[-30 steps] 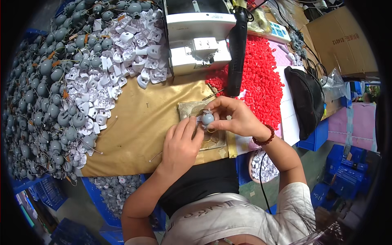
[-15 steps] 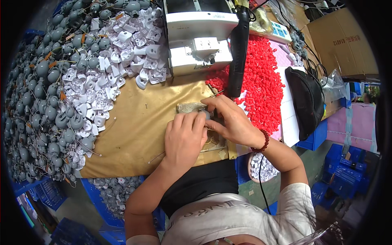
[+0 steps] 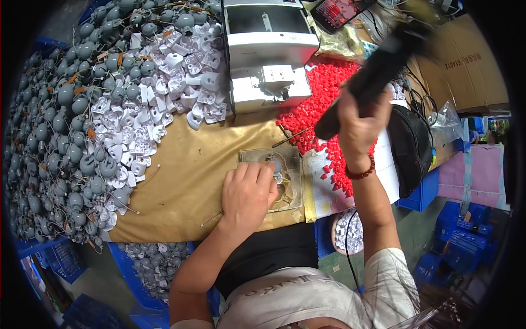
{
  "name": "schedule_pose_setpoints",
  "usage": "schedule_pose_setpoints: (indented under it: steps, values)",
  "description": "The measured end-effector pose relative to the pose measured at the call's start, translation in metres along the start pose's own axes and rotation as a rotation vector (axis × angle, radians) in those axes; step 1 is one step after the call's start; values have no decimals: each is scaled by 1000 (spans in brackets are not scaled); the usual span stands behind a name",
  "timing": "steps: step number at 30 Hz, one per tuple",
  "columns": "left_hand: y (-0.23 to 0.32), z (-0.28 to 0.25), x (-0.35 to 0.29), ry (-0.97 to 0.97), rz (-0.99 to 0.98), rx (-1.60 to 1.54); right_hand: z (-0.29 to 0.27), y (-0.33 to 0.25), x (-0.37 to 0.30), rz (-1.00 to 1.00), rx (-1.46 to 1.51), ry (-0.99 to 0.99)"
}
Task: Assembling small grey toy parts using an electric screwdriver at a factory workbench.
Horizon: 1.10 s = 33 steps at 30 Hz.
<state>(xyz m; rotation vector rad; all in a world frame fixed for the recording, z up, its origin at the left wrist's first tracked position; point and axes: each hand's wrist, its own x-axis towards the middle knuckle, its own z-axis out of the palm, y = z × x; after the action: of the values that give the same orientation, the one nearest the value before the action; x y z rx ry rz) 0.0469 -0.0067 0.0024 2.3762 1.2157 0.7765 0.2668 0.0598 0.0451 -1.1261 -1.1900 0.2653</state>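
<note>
My right hand (image 3: 360, 125) is wrapped round a long black electric screwdriver (image 3: 378, 74), tilted with its lower end toward the work pad; motion blurs its upper part. My left hand (image 3: 246, 192) lies at the left of a worn square pad (image 3: 253, 156), fingers curled against a small grey round part (image 3: 278, 164). The fingers hide some of that part. A thin wire sticks out beside my left wrist. Beyond the pad lies a thin dark rod (image 3: 289, 139).
Grey round parts (image 3: 66, 94) and white plastic pieces (image 3: 148, 104) heap up at the left. A silver metal machine (image 3: 271, 68) stands at the back. Red plastic caps (image 3: 323, 88) spread right of it, near a black pouch (image 3: 410, 153) and a cardboard box (image 3: 460, 66).
My right hand has left the part on the pad and moved right and away, taking hold of the black screwdriver and tilting it. My left hand has stayed at the pad.
</note>
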Motion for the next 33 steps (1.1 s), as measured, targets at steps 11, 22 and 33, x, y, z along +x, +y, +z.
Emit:
schedule_pose_setpoints:
  steps: [11,22,33]
  values:
    - [0,3,-5,-15,-27,19,73,-25,80,-111,331,-370]
    - [-3,5,-8,-23,-72,-35,53,-60,16,407,330,-418]
    - [-4,3,-7,-55,-52,-44,17,-60,-38,111,284,-690]
